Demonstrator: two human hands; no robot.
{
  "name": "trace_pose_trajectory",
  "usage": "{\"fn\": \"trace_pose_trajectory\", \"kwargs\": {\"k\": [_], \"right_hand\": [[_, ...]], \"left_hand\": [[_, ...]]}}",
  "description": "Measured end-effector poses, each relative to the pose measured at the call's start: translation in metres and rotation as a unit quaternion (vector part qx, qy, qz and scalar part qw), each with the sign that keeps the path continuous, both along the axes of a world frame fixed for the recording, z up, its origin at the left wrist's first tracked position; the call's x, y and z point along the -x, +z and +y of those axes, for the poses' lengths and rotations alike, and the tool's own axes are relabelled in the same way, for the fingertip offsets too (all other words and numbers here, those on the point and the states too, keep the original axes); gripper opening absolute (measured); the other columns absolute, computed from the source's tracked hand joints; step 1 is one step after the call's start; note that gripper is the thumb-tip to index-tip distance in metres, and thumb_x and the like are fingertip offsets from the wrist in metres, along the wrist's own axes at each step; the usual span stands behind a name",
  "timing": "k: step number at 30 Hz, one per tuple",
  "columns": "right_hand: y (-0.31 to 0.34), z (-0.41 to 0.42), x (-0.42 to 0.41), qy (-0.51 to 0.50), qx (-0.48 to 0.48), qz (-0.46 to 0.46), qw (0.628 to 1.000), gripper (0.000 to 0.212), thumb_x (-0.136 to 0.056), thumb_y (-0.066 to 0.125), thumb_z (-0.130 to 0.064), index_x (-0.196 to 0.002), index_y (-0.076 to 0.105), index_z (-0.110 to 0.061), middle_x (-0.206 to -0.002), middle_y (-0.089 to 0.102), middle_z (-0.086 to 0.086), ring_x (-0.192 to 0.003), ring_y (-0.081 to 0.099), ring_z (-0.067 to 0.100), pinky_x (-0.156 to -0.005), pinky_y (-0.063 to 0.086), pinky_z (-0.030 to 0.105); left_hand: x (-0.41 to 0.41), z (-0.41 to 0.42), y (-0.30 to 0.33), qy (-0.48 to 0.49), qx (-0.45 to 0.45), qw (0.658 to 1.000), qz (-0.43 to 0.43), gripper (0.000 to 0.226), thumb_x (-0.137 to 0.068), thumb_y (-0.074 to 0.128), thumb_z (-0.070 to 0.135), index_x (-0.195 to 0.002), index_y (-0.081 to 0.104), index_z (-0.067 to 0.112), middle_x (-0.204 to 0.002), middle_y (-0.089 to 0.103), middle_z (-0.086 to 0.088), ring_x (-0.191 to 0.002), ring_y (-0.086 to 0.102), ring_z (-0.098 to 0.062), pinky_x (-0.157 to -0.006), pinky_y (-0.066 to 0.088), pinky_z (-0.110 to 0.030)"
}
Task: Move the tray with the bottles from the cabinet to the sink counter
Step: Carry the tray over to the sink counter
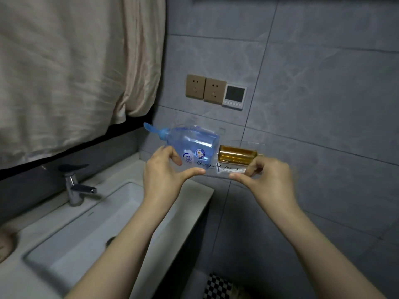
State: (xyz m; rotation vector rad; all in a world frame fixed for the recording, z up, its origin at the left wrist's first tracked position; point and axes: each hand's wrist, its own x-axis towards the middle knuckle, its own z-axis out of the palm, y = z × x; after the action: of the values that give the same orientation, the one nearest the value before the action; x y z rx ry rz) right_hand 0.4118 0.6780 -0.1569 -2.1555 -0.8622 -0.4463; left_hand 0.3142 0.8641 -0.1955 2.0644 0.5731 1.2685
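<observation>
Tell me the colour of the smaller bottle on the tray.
Amber-gold; the smaller bottle shows in the head view, lying on the clear tray.

Clear tray (218, 169) edges barely discernible; amber bottle (237, 156) cap behind right-hand fingers (254, 167).

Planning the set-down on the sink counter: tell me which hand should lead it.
Left, probably. The left hand grips the clear tray at the end nearest the sink counter; the right hand holds the end out past the counter's edge.
</observation>
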Motion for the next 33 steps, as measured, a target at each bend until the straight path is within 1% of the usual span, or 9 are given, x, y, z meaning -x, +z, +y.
{"fn": "trace_pose_trajectory", "kwargs": {"k": [7,10,13,17,19,22,25,30,33], "right_hand": [[-0.035,0.032,-0.019,-0.010,0.051,0.037,0.998,0.039,-0.062,0.079,-0.046,-0.063,0.061,-0.012,-0.066,0.064,-0.001,-0.069,0.061,0.018,-0.075,0.054,0.046],[-0.047,0.046,-0.029,-0.002,0.066,0.058,0.996,0.036,-0.065,0.079,-0.042,-0.062,0.058,-0.014,-0.062,0.058,-0.005,-0.067,0.059,0.018,-0.083,0.052,0.050],[-0.059,0.059,-0.041,0.006,0.092,0.090,0.992,0.037,-0.067,0.079,-0.039,-0.057,0.049,-0.021,-0.062,0.056,-0.004,-0.067,0.058,0.019,-0.088,0.050,0.052],[-0.080,0.073,-0.065,0.020,0.127,0.129,0.983,0.040,-0.071,0.077,-0.038,-0.055,0.043,-0.024,-0.069,0.063,0.006,-0.071,0.061,0.022,-0.085,0.051,0.049],[-0.095,0.080,-0.078,0.039,0.127,0.146,0.980,0.034,-0.073,0.074,-0.037,-0.061,0.046,-0.022,-0.070,0.063,0.007,-0.067,0.060,0.021,-0.076,0.054,0.043],[-0.119,0.088,-0.099,0.062,0.137,0.122,0.981,0.035,-0.075,0.073,-0.039,-0.060,0.043,-0.027,-0.062,0.053,-0.004,-0.057,0.051,0.009,-0.057,0.044,0.022],[-0.146,0.096,-0.119,0.084,0.141,0.091,0.982,0.030,-0.077,0.072,-0.037,-0.065,0.046,-0.026,-0.061,0.046,-0.011,-0.055,0.044,0.001,-0.055,0.035,0.012],[-0.188,0.111,-0.143,0.095,0.174,0.082,0.977,0.027,-0.075,0.070,-0.042,-0.080,0.061,-0.017,-0.078,0.062,-0.006,-0.070,0.059,0.008,-0.079,0.053,0.030],[-0.209,0.117,-0.154,0.094,0.189,0.088,0.974,0.027,-0.074,0.070,-0.043,-0.077,0.060,-0.019,-0.078,0.061,-0.008,-0.073,0.061,0.010,-0.089,0.053,0.045]], "left_hand": [[-0.018,0.026,-0.041,0.005,0.011,1.000,0.019,0.056,-0.042,0.078,0.060,-0.065,0.044,0.021,-0.076,0.055,0.005,-0.069,0.046,-0.008,-0.057,0.030,-0.008],[-0.026,0.036,-0.057,0.009,0.013,1.000,0.026,0.055,-0.042,0.076,0.059,-0.065,0.043,0.022,-0.079,0.054,0.005,-0.070,0.046,-0.008,-0.058,0.034,-0.003],[-0.036,0.046,-0.072,0.014,0.018,0.999,0.038,0.056,-0.043,0.079,0.058,-0.066,0.044,0.020,-0.086,0.058,0.003,-0.074,0.050,-0.010,-0.056,0.033,-0.007],[-0.053,0.056,-0.095,0.027,-0.003,0.999,0.047,0.055,-0.047,0.083,0.051,-0.067,0.041,0.022,-0.089,0.060,0.001,-0.076,0.051,-0.010,-0.058,0.032,-0.009],[-0.063,0.060,-0.106,0.034,0.003,0.998,0.049,0.053,-0.049,0.083,0.049,-0.069,0.043,0.021,-0.088,0.059,0.001,-0.075,0.050,-0.008,-0.058,0.033,-0.007],[-0.076,0.065,-0.125,0.032,0.019,0.998,0.050,0.057,-0.052,0.081,0.050,-0.093,0.056,0.018,-0.087,0.055,0.006,-0.072,0.050,-0.004,-0.061,0.038,-0.004],[-0.090,0.069,-0.145,0.021,0.039,0.998,0.053,0.078,-0.058,0.075,0.055,-0.121,0.052,0.015,-0.101,0.056,0.007,-0.078,0.050,-0.001,-0.068,0.038,0.003],[-0.106,0.076,-0.182,0.035,0.057,0.994,0.089,0.082,-0.058,0.080,0.047,-0.126,0.048,0.014,-0.104,0.059,0.001,-0.081,0.047,0.000,-0.067,0.037,0.000],[-0.115,0.081,-0.203,0.042,0.066,0.991,0.107,0.084,-0.057,0.082,0.044,-0.126,0.048,0.010,-0.108,0.059,-0.004,-0.083,0.045,0.003,-0.069,0.034,0.002]]}}
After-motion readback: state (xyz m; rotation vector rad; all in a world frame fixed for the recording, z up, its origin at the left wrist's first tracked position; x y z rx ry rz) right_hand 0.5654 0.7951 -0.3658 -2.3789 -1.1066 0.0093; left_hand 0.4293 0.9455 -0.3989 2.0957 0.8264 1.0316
